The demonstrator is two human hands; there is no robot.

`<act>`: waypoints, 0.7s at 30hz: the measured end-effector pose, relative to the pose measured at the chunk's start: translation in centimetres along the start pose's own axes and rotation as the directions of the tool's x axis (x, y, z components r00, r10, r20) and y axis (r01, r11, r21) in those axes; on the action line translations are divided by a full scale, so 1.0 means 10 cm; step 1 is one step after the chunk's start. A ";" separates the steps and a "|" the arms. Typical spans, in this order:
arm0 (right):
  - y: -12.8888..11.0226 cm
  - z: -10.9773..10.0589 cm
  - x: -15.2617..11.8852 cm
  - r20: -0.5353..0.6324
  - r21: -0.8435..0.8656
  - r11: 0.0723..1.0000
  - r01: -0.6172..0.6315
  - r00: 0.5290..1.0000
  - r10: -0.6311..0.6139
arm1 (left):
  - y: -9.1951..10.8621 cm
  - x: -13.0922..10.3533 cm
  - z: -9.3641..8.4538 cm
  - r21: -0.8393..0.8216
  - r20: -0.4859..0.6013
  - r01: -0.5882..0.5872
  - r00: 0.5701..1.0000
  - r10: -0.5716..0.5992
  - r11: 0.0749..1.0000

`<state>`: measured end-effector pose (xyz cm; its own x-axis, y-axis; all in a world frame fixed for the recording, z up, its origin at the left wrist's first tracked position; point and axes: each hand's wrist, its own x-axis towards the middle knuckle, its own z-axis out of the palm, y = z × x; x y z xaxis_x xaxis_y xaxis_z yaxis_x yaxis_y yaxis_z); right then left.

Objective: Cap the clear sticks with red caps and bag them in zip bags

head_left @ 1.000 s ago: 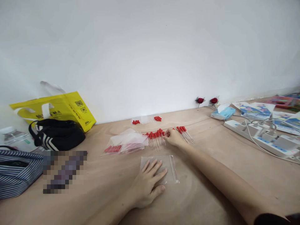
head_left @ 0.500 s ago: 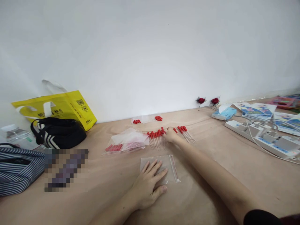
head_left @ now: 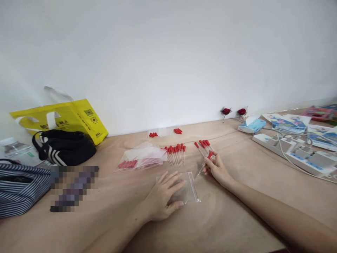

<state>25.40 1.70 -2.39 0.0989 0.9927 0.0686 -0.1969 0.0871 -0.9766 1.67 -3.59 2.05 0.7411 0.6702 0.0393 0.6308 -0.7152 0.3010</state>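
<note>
My left hand (head_left: 163, 196) lies flat, fingers spread, on a clear zip bag (head_left: 189, 188) whose zip strip faces right. In my right hand (head_left: 217, 169) is a dropper with a red rubber bulb (head_left: 210, 155), pinched near the bulb, its thin clear tip slanting down toward the bag's far right corner. Just beyond that hand lie several more red-bulbed droppers (head_left: 204, 144), partly hidden by the fingers. A row of droppers (head_left: 176, 151) sits behind the bag, bulbs pointing away from me. Left of the row is a pile of bags (head_left: 144, 154), with red bulbs visible inside.
Against the wall lies another clear bag (head_left: 164, 132) with red bulbs at both ends. On the left are a yellow tote (head_left: 76, 121), a black bag (head_left: 71, 149) and a striped bag (head_left: 23, 188). A power strip (head_left: 297, 154) with cables and a tissue pack (head_left: 252, 125) occupy the right.
My right hand has come back from the dropper row, toward me and to the right, with a dropper now in its fingers. My left hand stays on the bag.
</note>
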 end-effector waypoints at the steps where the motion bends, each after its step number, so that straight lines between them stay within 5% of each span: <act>1: 0.01 0.00 -0.02 0.001 0.007 1.000 0.001 1.000 -0.001 | -0.01 0.01 0.01 -0.001 0.028 -0.015 1.000 0.015 1.000; 21: 0.04 0.06 -0.05 -0.002 -0.027 0.998 0.053 0.999 -0.053 | -0.02 0.03 0.09 -0.032 0.034 0.056 0.998 -0.055 0.998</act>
<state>24.70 1.27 -2.69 0.1113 0.9866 0.1197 -0.1645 0.1370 -0.9768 1.91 -3.44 1.12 0.7127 0.7014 -0.0098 0.6637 -0.6697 0.3331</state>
